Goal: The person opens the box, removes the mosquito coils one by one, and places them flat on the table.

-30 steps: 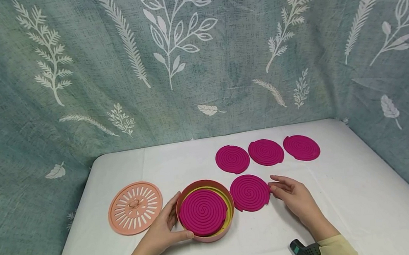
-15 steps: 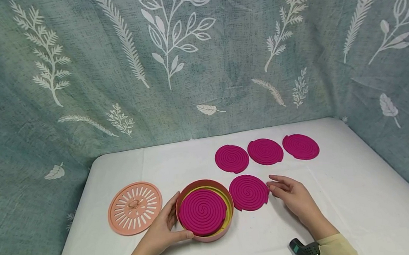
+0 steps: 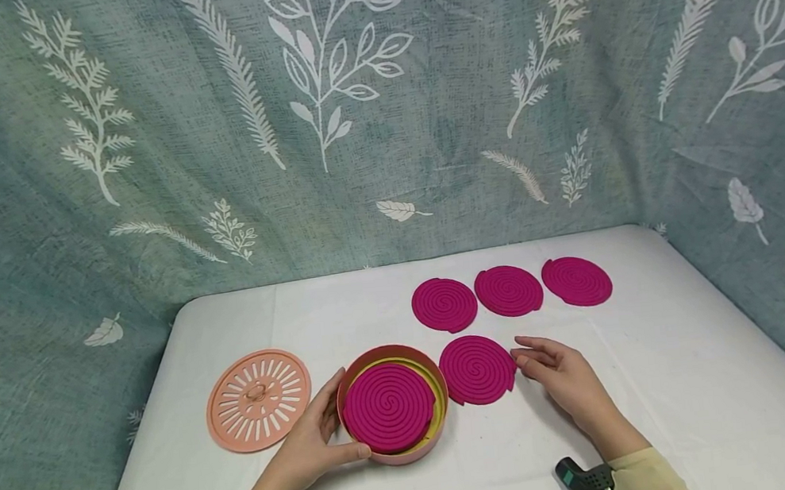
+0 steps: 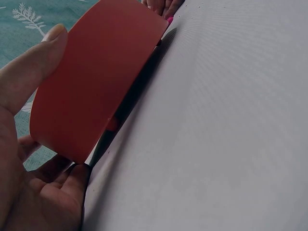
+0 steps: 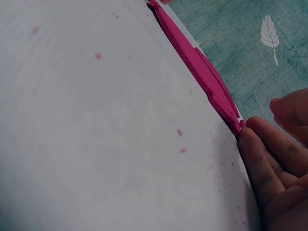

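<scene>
My left hand (image 3: 313, 449) grips the near left side of a round coral tin (image 3: 415, 457), thumb at the rim and fingers along the wall. In the left wrist view, the tin's smooth side (image 4: 96, 72) stands between thumb and fingers. A magenta mosquito coil (image 3: 389, 406) lies inside, over a yellow inner ring. To the tin's right, another mosquito coil (image 3: 477, 370) lies flat on the table. My right hand (image 3: 568, 382) pinches this coil's right edge; the right wrist view shows the fingertips (image 5: 248, 134) at the coil's end.
A slotted coral lid (image 3: 290, 435) with a small central loop lies left of the tin. At the back right, three more mosquito coils (image 3: 509, 291) lie in a row on the white table (image 3: 665, 376). Leaf-patterned green cloth (image 3: 391, 229) hangs behind.
</scene>
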`<state>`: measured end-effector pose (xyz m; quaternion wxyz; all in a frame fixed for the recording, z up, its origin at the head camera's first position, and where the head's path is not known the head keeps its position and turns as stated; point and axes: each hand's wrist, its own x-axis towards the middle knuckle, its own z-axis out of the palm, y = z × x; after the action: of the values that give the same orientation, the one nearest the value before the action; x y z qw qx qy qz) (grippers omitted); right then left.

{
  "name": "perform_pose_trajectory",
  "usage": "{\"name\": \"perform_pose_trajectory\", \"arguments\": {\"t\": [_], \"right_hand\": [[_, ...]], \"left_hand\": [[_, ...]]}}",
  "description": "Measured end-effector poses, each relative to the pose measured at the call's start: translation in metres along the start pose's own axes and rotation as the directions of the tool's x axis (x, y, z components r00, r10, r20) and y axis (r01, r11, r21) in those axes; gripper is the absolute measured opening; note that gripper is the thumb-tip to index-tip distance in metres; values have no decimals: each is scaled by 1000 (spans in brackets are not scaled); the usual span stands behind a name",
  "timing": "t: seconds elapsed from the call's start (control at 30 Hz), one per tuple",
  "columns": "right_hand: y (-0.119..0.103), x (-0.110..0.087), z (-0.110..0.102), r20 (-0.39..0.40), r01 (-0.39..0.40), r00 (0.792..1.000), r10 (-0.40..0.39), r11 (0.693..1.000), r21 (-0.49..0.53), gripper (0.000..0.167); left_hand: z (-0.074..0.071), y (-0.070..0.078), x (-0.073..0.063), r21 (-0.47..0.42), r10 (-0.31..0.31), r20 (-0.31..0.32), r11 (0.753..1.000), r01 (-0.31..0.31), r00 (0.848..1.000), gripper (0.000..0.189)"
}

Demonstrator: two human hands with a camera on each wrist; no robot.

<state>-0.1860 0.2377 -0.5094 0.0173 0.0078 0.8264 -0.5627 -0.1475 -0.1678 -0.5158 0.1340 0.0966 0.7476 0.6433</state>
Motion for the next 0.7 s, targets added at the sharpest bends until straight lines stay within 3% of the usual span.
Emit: {"name": "perform_pose_trajectory", "arguments": {"t": [0.53, 0.7], "right_hand": [[-4, 0, -5, 18, 4, 1000, -5, 997, 71, 45], [-9, 0, -9, 10, 42, 999, -44, 995, 92, 45]], "left_hand": [[0, 0, 0, 7, -2, -6, 1000, 2, 1000, 117], [0, 1, -1, 11, -11, -8, 1000, 11, 1000, 116]]}}
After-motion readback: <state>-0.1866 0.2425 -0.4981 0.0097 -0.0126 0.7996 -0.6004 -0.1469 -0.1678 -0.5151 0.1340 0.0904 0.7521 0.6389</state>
